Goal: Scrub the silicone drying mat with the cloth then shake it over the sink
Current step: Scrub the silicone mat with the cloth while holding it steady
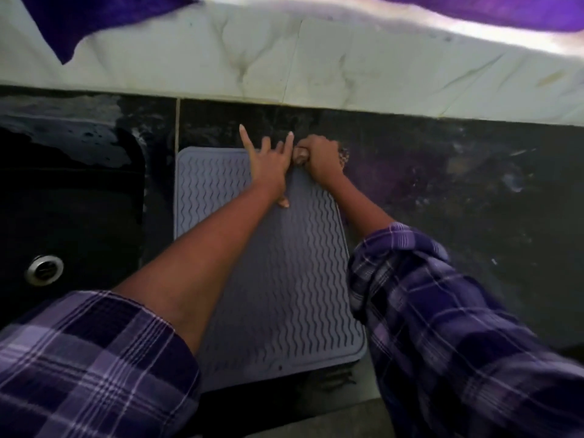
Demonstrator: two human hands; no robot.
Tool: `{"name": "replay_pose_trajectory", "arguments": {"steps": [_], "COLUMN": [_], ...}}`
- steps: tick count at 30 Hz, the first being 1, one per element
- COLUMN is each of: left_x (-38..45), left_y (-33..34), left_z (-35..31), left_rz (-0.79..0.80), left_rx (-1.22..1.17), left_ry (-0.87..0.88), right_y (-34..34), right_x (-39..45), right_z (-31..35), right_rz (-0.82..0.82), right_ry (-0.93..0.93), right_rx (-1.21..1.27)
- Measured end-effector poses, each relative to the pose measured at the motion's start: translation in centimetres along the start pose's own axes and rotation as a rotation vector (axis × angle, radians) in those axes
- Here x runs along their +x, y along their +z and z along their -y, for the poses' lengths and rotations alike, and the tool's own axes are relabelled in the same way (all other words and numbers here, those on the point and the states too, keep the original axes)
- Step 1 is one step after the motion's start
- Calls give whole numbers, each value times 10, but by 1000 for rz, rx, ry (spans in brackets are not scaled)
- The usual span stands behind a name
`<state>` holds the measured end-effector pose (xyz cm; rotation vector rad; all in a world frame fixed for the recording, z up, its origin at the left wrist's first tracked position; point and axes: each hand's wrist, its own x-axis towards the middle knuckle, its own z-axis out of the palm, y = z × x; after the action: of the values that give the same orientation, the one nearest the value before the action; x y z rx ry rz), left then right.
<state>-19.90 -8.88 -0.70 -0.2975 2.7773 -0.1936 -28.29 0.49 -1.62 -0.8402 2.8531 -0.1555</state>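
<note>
One grey silicone drying mat [284, 279] with wavy ridges lies flat on the dark stone counter [458, 191], its long side running away from the person and its left edge just beside the one black sink [69, 197]. A single round metal drain [44, 269] shows in the sink's near left part. Two hands work at the mat's far end. The left hand [270, 162] rests on the mat with its fingers spread wide and straight, two of them pointing up past the far edge, while the thumb [283, 202] presses down on the ridges. The right hand [316, 158] sits just beside it at the mat's far right corner, touching the left hand, with its fingers curled into a fist around one small cloth [344, 156], of which only a patterned scrap shows at the far side of the knuckles. Both forearms are bare up to two rolled purple plaid sleeves [442, 327]. Behind the counter runs a pale marbled wall [284, 58], and two pieces of purple fabric [79, 23] hang into view at the top, one at the left and one at the right.
</note>
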Motion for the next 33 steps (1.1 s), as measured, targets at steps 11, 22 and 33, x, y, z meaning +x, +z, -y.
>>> {"name": "replay_pose_trajectory", "arguments": {"steps": [11, 22, 33], "left_x": [-2, -11, -48], "left_y": [4, 10, 15], "left_z": [1, 2, -8], "left_rz": [23, -9, 43], "left_rx": [-18, -69, -148], "left_ry": [23, 47, 169], "right_y": [-10, 26, -17], "right_x": [-143, -145, -164], "right_z": [-14, -19, -24], "right_rz": [458, -41, 59], "right_ry": [-132, 94, 172], "right_rx": [36, -56, 148]}}
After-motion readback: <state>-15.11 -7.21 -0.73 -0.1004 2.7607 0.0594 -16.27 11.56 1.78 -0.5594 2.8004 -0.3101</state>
